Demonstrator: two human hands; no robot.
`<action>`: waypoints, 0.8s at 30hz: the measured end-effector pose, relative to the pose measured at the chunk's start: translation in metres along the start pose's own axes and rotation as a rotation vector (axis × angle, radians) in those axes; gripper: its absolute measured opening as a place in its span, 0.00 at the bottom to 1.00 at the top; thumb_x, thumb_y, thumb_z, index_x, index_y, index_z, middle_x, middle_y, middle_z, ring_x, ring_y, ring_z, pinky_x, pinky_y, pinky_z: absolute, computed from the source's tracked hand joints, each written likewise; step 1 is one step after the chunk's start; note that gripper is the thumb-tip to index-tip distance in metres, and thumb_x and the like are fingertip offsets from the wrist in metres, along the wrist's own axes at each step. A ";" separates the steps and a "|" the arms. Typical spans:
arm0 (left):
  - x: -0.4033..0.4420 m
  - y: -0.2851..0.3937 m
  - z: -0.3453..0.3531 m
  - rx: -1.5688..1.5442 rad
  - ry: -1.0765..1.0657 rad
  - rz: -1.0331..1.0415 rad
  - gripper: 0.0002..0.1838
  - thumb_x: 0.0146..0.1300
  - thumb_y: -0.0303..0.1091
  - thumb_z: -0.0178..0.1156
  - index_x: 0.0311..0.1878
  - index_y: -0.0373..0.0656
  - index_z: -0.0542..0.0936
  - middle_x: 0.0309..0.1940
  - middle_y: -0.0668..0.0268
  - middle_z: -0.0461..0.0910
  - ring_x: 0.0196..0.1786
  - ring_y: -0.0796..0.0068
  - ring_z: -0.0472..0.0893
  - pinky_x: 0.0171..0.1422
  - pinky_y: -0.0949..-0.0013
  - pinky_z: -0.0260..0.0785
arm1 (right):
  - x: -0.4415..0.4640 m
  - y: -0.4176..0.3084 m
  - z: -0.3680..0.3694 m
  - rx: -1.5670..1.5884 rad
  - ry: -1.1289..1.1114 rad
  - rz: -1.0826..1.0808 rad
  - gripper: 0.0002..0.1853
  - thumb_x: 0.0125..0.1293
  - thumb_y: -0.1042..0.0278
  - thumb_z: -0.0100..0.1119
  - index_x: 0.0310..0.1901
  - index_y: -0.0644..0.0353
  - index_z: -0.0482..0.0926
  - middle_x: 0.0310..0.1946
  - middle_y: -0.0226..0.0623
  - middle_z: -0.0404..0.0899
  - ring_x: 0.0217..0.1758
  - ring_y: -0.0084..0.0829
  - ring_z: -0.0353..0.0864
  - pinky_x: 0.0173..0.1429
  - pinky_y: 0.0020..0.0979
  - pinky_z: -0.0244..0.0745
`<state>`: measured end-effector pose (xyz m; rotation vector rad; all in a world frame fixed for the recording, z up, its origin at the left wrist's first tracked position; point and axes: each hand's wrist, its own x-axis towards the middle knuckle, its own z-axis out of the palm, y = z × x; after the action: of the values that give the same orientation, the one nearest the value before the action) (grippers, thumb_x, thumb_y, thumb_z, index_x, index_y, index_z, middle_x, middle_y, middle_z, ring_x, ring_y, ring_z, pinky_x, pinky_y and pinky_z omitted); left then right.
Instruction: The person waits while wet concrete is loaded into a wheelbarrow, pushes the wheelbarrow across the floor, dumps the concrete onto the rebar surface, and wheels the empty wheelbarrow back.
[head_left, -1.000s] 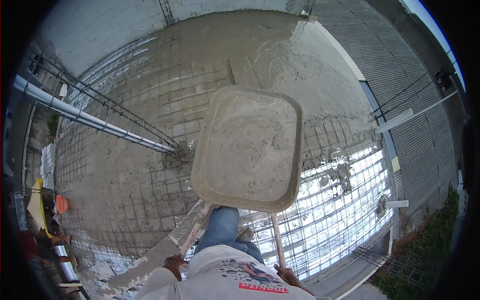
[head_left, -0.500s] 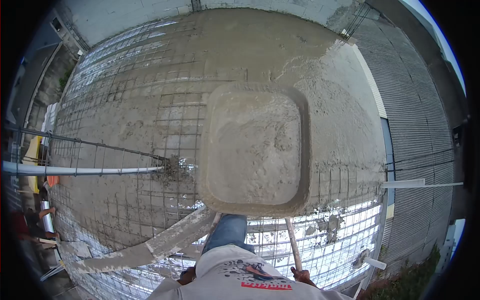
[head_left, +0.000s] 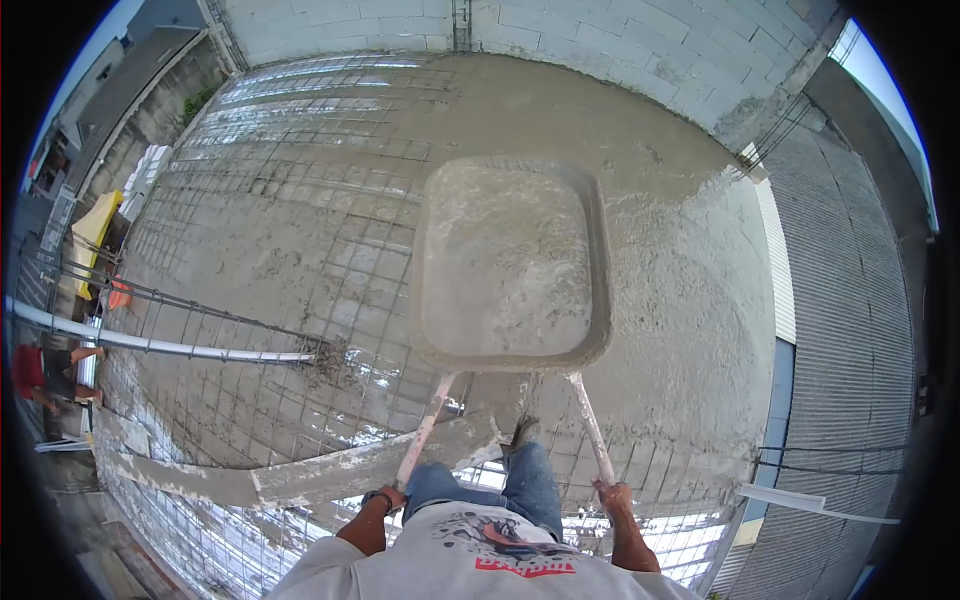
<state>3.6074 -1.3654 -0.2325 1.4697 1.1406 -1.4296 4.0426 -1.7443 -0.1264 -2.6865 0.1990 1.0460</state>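
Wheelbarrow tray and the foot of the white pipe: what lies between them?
In the head view, steel mesh partly covered in wet concrete lies between the wheelbarrow tray and the foot of the white pipe.

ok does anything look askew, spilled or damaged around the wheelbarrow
The boards run aslant over the mesh, smeared with grey mix, so they look a bit untidy. Nothing looks clearly damaged, and the wheelbarrow holds its load within the rim.

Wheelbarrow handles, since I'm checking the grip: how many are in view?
2. The left handle runs from the tray to the left hand, the right handle to the right hand. The hands hide their ends.
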 end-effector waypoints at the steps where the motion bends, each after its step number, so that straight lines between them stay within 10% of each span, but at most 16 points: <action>1: 0.025 0.014 -0.008 0.040 0.054 0.141 0.21 0.61 0.51 0.53 0.50 0.48 0.80 0.39 0.63 0.85 0.43 0.71 0.84 0.48 0.66 0.75 | 0.019 -0.020 -0.026 -0.042 0.021 -0.069 0.32 0.49 0.36 0.70 0.22 0.66 0.78 0.15 0.33 0.73 0.18 0.28 0.70 0.23 0.37 0.64; 4: 0.014 0.077 -0.045 0.126 0.184 0.430 0.20 0.58 0.49 0.59 0.41 0.41 0.84 0.29 0.66 0.85 0.34 0.74 0.85 0.43 0.72 0.76 | 0.055 -0.130 -0.134 -0.211 -0.022 -0.135 0.40 0.47 0.31 0.67 0.37 0.72 0.82 0.31 0.56 0.82 0.40 0.50 0.84 0.42 0.44 0.76; 13: -0.241 0.294 -0.248 -0.577 0.614 0.207 0.25 0.51 0.51 0.66 0.29 0.31 0.80 0.23 0.56 0.82 0.28 0.67 0.83 0.35 0.65 0.75 | 0.183 -0.403 -0.370 -0.600 0.083 -0.798 0.25 0.53 0.54 0.70 0.40 0.70 0.75 0.36 0.55 0.81 0.46 0.50 0.82 0.47 0.44 0.76; 18: -0.361 0.325 -0.406 -0.731 0.544 0.350 0.24 0.54 0.40 0.64 0.46 0.28 0.75 0.22 0.62 0.79 0.22 0.74 0.78 0.27 0.70 0.70 | 0.119 -0.603 -0.473 -0.843 0.277 -0.885 0.20 0.55 0.57 0.68 0.44 0.61 0.78 0.37 0.50 0.82 0.44 0.50 0.81 0.48 0.45 0.75; 24: -0.464 0.368 -0.527 -1.097 0.538 0.551 0.28 0.55 0.31 0.62 0.60 0.34 0.71 0.20 0.69 0.73 0.17 0.82 0.69 0.20 0.76 0.61 | 0.131 -0.714 -0.522 -0.072 0.751 -0.915 0.21 0.57 0.54 0.67 0.46 0.61 0.81 0.31 0.44 0.83 0.36 0.39 0.82 0.42 0.36 0.74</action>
<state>4.1327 -1.0125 0.2457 1.1696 1.3423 0.0698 4.6300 -1.2105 0.2855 -2.5828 -0.8616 -0.2248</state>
